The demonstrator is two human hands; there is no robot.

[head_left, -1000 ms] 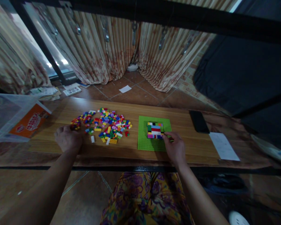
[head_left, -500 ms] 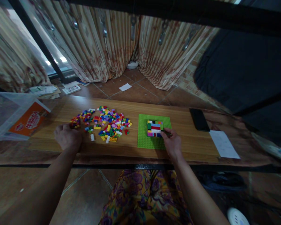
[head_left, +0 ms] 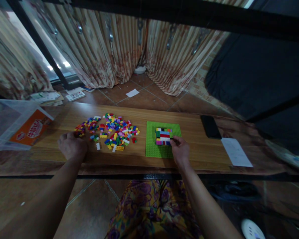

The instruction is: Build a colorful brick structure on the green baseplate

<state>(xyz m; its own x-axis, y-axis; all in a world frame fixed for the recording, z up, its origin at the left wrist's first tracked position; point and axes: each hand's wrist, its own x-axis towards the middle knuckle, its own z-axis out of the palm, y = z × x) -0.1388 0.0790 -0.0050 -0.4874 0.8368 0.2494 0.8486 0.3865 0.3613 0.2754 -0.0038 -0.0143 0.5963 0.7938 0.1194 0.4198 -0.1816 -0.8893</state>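
Note:
A low build of multicoloured toy bricks stands on a green baseplate. At the right side of that build, my right hand has its fingertips pinched on what looks like a small dark brick. My left hand rests on the wooden board, its fingers curled in beside the left end of a pile of loose bricks. Anything inside those curled fingers is hidden. A white brick lies just right of the left hand.
A clear plastic bin with an orange label stands at the far left of the wooden board. To the right are a black phone and a white sheet of paper. Curtains hang behind.
My right hand has shifted slightly left, its fingertips closer in against the brick build. The left hand has stayed in place. The view has turned very slightly.

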